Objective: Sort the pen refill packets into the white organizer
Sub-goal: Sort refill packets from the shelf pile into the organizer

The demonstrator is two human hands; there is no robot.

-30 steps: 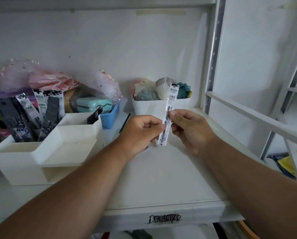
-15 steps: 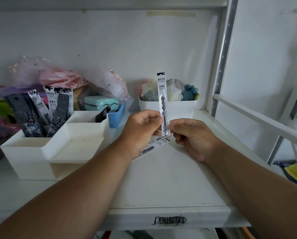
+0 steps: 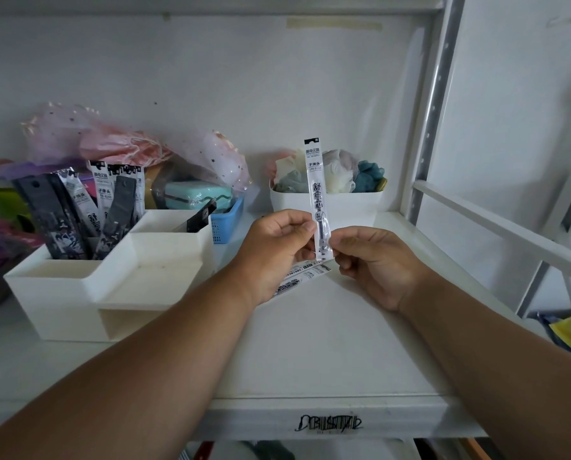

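Observation:
A clear pen refill packet [image 3: 315, 187] stands upright above the shelf. My left hand [image 3: 274, 250] pinches its lower part from the left, and my right hand [image 3: 373, 263] pinches its bottom end from the right. More refill packets [image 3: 305, 275] lie flat on the shelf under my hands. The white organizer [image 3: 88, 287] stands at the left. Several black and clear packets [image 3: 78, 207] stand in its rear left compartment, and one black packet [image 3: 201, 217] leans in the rear right one. Its front tray holds nothing.
A white tub [image 3: 350, 202] of cloth items stands at the back centre. A blue basket [image 3: 227, 220] with a teal case and pink netting sits behind the organizer. A white metal post [image 3: 433, 104] and rail [image 3: 496, 227] bound the shelf on the right.
The packet has swung from tilted to upright and now stands higher in both hands. The flat packets under my hands have come into sight.

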